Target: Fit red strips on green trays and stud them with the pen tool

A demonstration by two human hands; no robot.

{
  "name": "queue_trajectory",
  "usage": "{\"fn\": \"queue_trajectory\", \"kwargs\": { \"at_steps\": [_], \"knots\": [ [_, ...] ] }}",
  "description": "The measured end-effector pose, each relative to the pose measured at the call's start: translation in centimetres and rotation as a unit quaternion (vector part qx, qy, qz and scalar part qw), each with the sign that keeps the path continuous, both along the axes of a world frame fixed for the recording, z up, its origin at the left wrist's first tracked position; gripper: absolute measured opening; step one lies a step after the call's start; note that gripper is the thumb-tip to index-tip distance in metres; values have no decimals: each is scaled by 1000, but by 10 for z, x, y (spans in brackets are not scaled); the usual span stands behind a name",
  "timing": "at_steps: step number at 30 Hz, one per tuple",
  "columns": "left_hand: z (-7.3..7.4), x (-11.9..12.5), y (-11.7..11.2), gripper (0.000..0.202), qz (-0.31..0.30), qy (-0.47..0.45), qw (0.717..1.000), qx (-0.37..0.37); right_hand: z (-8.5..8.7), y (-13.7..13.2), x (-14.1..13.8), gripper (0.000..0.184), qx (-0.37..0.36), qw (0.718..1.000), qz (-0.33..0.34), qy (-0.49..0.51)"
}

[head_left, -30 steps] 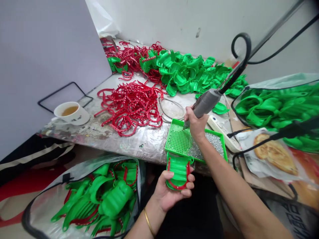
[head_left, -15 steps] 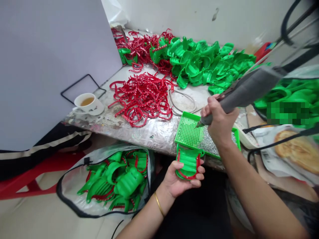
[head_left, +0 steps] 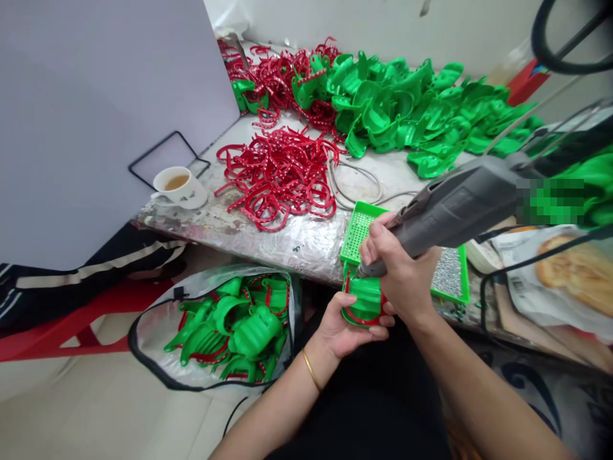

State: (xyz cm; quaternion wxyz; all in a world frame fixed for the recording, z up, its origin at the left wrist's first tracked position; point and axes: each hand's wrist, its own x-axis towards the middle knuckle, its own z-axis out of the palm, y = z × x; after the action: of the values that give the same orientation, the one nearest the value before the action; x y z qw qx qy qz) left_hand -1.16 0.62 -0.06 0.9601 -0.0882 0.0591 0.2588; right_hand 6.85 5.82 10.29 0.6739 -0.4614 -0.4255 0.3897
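So, nearest me I've got the left hand (head_left: 342, 326), its grip closed around a green piece (head_left: 368, 300) just off the near edge of the surface (head_left: 306, 249), with a red strip (head_left: 359, 321) curving along the piece's rim. And here's the right hand (head_left: 405, 271), its grip wrapped round a grey driver (head_left: 460, 207) that slants down to the left, tip right at the piece's upper end; whether it touches, I can't tell. Low on my left, a clear bag (head_left: 160, 351) bulges with green and red parts. Just past the hands lies the green tray (head_left: 464, 281), perforated floor showing at left, small metal bits (head_left: 446, 271) at right. Farther out, a white cup (head_left: 194, 191) holds an amber drink, then a red tangle (head_left: 282, 172), and beyond, a big green heap (head_left: 383, 105).
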Motion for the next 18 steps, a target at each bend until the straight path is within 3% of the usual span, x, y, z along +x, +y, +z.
{"fn": "queue_trajectory", "kwargs": {
  "at_steps": [12,18],
  "knots": [
    [-3,0,0,33,-1,13,1000,-29,-13,1,-8,14,7,1000,-14,-1],
    [-7,-1,0,37,-2,55,998,-36,-16,-4,-15,15,5,997,-74,-21]
  ]
}}
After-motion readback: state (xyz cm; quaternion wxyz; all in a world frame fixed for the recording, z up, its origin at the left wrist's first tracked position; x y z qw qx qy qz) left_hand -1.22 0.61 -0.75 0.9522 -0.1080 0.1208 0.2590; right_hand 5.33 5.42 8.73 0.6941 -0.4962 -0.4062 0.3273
